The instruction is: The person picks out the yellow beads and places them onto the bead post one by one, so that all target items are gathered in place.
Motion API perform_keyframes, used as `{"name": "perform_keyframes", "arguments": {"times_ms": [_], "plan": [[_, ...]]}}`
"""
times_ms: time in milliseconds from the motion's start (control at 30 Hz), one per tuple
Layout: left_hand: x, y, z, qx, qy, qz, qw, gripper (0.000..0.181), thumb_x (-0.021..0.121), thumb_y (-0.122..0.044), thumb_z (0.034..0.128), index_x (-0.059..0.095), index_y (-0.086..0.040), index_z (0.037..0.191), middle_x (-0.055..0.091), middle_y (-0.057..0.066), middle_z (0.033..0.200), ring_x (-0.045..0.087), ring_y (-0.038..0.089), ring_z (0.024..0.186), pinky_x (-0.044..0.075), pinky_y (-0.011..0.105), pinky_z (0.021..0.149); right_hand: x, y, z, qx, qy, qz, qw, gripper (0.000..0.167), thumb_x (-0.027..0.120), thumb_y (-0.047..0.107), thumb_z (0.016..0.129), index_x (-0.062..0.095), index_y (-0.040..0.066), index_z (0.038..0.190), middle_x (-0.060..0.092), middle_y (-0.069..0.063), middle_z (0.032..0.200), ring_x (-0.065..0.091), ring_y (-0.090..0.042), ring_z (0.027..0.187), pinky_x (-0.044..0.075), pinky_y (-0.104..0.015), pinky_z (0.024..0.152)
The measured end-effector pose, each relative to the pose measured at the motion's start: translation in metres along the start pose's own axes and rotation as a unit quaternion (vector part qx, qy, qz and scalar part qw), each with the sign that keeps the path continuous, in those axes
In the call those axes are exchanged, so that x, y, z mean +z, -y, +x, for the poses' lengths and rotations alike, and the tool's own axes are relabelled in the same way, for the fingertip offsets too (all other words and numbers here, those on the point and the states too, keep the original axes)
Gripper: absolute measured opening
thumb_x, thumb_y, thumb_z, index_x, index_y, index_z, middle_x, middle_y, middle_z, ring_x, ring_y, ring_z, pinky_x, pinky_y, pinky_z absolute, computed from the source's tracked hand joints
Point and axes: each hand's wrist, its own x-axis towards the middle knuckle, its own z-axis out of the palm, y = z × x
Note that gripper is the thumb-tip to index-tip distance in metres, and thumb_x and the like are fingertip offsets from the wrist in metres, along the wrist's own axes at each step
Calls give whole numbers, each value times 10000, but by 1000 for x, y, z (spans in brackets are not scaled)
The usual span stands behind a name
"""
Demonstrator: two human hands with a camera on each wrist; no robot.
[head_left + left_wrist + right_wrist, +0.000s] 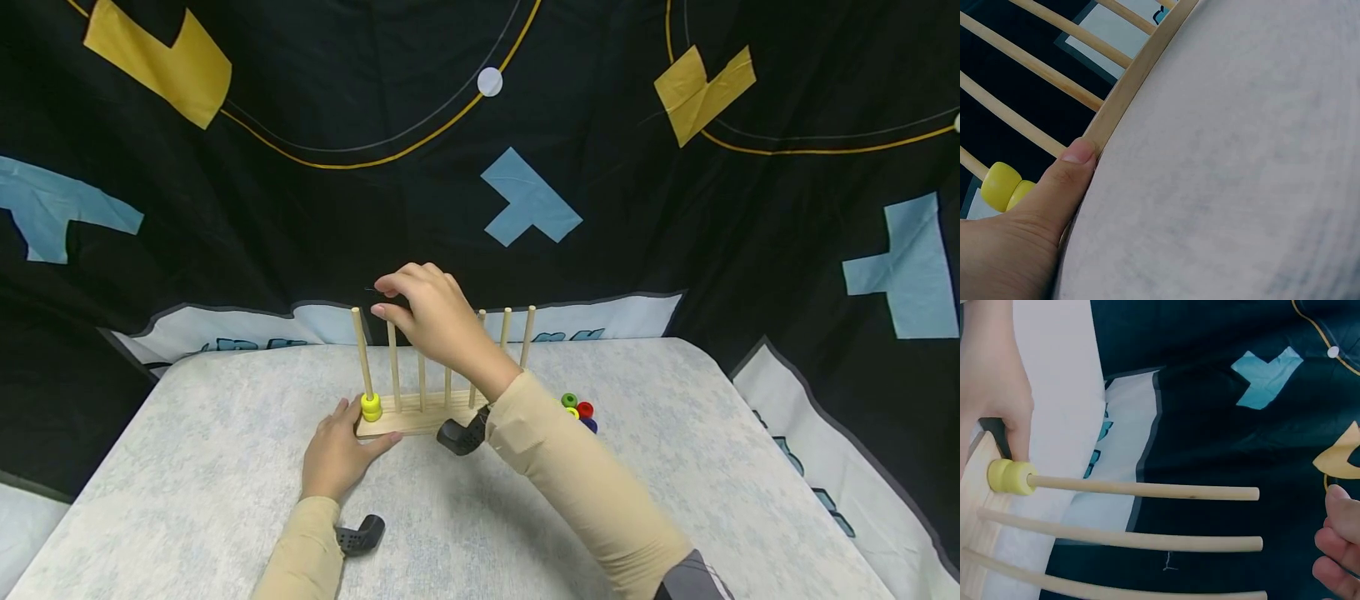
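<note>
A wooden peg rack (408,425) stands on the table, its row of upright pegs rising from a flat base. My left hand (335,454) grips the base's left end, the thumb (1063,181) along its front edge. Two yellow beads (371,407) sit stacked at the bottom of the leftmost peg (1147,488). Above the pegs is my right hand (431,317), with thumb and forefinger apart and nothing visible between them. In the right wrist view its fingertips (1338,540) appear beyond the peg tops. The right forearm hides part of the rack.
Green (569,400), red (585,409), yellow and blue (590,425) beads lie in a cluster right of the rack, partly behind the right sleeve. A dark patterned cloth (420,225) hangs behind the pale table (225,467). A black camera mount (362,536) sits on the left wrist.
</note>
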Motion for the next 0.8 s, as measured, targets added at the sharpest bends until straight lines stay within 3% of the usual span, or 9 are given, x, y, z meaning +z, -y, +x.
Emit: {"name": "perform_keyframes", "arguments": {"times_ms": [433, 800], "plan": [[2, 1, 1, -42, 0, -2, 10000, 996, 744, -651, 767, 416, -65, 1502, 352, 303, 1545, 376, 562, 1371, 345, 711, 1089, -19, -23, -58, -50, -196, 176, 9996, 300, 719, 242, 921, 693, 115, 1192, 679, 16, 1125, 566, -142, 1060, 498, -302, 896], [3, 1, 0, -17, -8, -87, 10000, 1025, 723, -689, 757, 406, -68, 1507, 342, 305, 1550, 368, 572, 1367, 330, 717, 1093, -38, -55, -117, 384, -155, 247, 9988, 350, 755, 209, 888, 682, 92, 1209, 675, -8, 1168, 590, -169, 1104, 558, -324, 898]]}}
